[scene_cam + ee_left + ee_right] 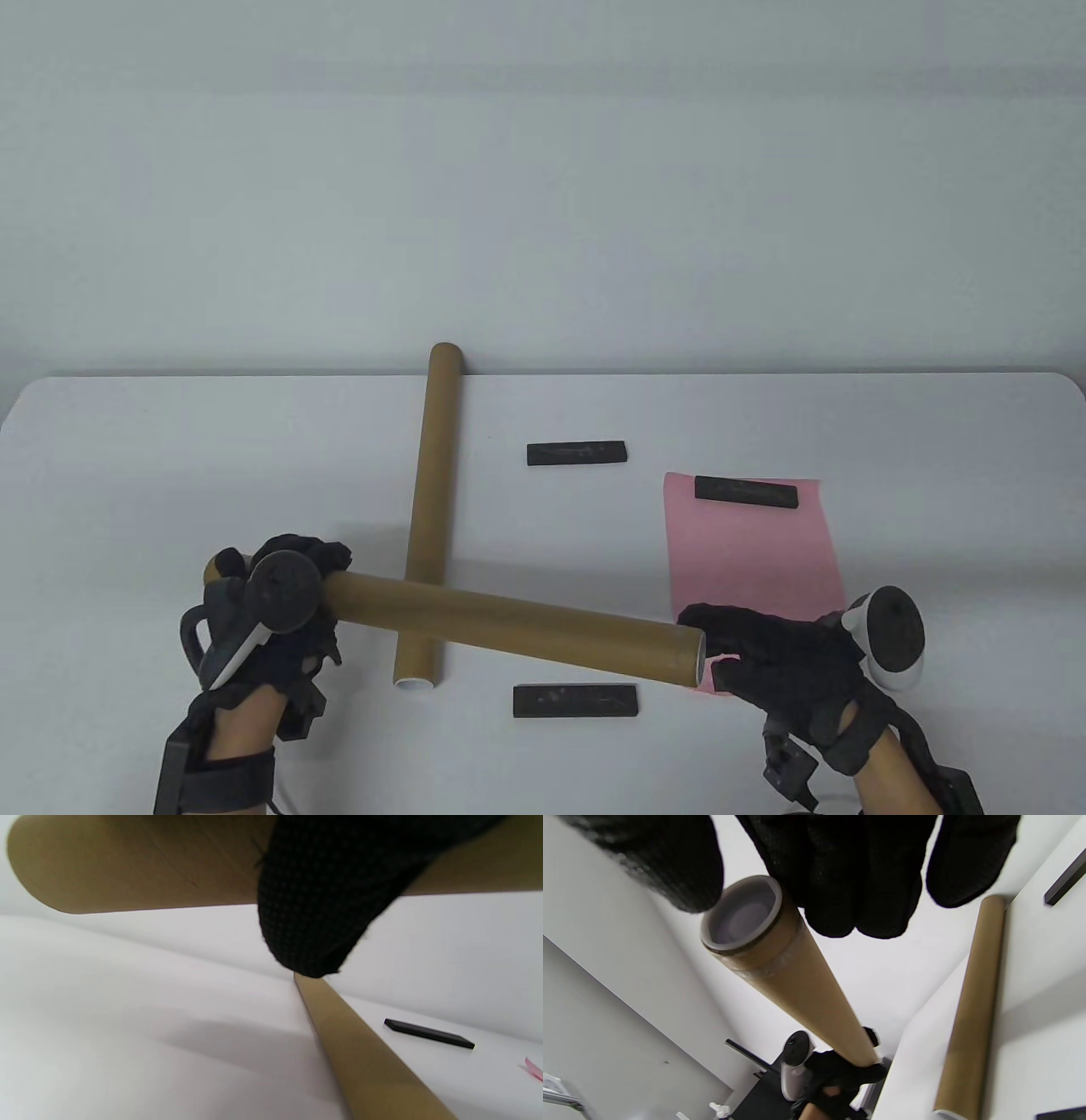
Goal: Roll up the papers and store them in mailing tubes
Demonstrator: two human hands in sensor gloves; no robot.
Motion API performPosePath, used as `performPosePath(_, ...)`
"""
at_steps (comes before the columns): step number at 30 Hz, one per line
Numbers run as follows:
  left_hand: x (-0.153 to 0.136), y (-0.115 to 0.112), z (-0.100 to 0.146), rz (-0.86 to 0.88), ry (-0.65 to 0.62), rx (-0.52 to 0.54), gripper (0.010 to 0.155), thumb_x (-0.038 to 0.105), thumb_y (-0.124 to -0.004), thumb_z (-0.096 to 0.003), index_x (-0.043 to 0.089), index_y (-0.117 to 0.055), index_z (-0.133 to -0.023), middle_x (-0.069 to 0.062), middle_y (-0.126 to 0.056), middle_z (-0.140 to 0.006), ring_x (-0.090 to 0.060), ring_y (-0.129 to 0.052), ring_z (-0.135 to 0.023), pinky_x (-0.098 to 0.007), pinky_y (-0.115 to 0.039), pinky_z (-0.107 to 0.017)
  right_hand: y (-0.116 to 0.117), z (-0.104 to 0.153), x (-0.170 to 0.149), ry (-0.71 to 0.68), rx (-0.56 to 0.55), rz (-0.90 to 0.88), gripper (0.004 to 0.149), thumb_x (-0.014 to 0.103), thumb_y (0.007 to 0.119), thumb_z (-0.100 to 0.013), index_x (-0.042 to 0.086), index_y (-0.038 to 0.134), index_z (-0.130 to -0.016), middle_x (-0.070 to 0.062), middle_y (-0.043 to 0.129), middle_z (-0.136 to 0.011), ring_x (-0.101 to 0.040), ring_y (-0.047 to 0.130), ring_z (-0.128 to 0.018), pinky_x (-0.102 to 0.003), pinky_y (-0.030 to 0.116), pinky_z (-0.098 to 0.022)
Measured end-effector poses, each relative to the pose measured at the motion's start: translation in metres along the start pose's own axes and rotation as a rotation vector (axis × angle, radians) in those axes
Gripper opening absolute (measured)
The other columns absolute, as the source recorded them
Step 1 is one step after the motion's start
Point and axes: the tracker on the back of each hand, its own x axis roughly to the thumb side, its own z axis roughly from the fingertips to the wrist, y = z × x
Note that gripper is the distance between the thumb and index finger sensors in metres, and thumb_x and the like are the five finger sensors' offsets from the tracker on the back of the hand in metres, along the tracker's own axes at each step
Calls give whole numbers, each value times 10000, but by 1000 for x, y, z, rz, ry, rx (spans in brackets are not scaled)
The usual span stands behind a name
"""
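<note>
My left hand [288, 594] grips the left end of a brown mailing tube [509, 624] and holds it above the table. The tube crosses over a second brown tube [433, 492] that lies on the table. My right hand [764, 654] holds the raised tube's right end, thumb and fingers on either side of its white cap [742, 912]. A pink paper [747, 560] lies flat at the right, beyond my right hand. In the left wrist view a gloved finger [314, 899] wraps the raised tube [127, 861], with the lying tube [365, 1069] below.
A black bar [747, 491] weighs down the pink paper's far edge. Another black bar [577, 453] lies mid-table and a third [575, 703] lies near the front edge under the raised tube. The table's far edge meets a white wall.
</note>
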Motion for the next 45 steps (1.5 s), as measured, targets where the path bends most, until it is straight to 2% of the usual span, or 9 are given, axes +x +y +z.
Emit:
performPosePath(9, -2, -6, -4, 21, 19, -66, 704, 238, -1046, -235, 510, -733, -803, 171, -752, -955, -131, -727, -1076, -688, -396, -762, 7, -2, 1, 14, -19, 14, 593, 428, 840, -526, 37, 781, -968, -186, 906, -874, -449, 954, -789, -651, 778, -581)
performPosePath(14, 6, -1, 2, 13, 13, 6, 707, 230, -1046, -235, 506, -733, -806, 162, -749, -957, -141, -731, -1064, -699, -384, -751, 2, 0, -7, 76, -77, 46, 509, 408, 866, -515, 94, 810, -912, -129, 937, -824, -400, 988, -749, -604, 811, -570)
performPosePath(17, 9, 6, 7, 30, 18, 62, 710, 220, -1046, -239, 508, -734, -808, 141, -747, -959, -180, -718, -1054, -706, -348, -724, -9, 5, -16, 200, -175, 76, 497, 409, 850, -508, 62, 860, -864, -155, 979, -762, -415, 1021, -686, -602, 829, -528)
performPosePath(21, 16, 10, 14, 2, 7, 115, 711, 218, -1042, -247, 507, -727, -815, 130, -739, -964, -203, -704, -1047, -716, -324, -714, -16, 9, -16, 174, -201, 141, 440, 369, 829, -518, 74, 888, -839, -143, 1001, -729, -390, 1045, -655, -582, 853, -508)
performPosePath(26, 25, 8, 19, -64, -7, 160, 711, 259, -1035, -274, 502, -693, -849, 124, -719, -986, -212, -708, -1046, -719, -344, -727, -19, 11, -3, 182, -328, 443, 401, 358, 833, -521, 84, 928, -797, -136, 1032, -681, -370, 1077, -607, -564, 883, -479)
performPosePath(35, 39, -5, 18, -170, -85, 134, 728, 380, -986, -328, 513, -593, -926, 103, -671, -1029, -217, -723, -1030, -707, -407, -744, -28, 20, -2, 248, -545, 662, 380, 351, 856, -510, 84, 970, -754, -138, 1061, -635, -371, 1099, -567, -562, 897, -456)
performPosePath(38, 37, -3, 19, -204, -53, 173, 726, 375, -985, -329, 510, -592, -925, 97, -666, -1029, -221, -718, -1026, -709, -395, -739, -36, 20, 4, 282, -613, 863, 362, 346, 856, -508, 92, 963, -743, -137, 1052, -632, -376, 1091, -568, -571, 886, -457)
performPosePath(42, 26, -3, 15, -262, 4, 198, 726, 357, -996, -324, 505, -605, -918, 96, -663, -1027, -221, -706, -1026, -705, -367, -738, -71, 12, -4, 560, -498, 1180, 382, 375, 846, -514, 107, 950, -765, -117, 1045, -653, -366, 1080, -587, -566, 878, -472)
performPosePath(45, 20, -4, 12, -277, 43, 194, 728, 353, -1000, -320, 503, -611, -918, 93, -666, -1026, -223, -703, -1026, -704, -358, -735, -110, 15, -30, 863, -403, 1258, 386, 393, 840, -518, 136, 933, -791, -103, 1025, -694, -364, 1054, -633, -567, 855, -512)
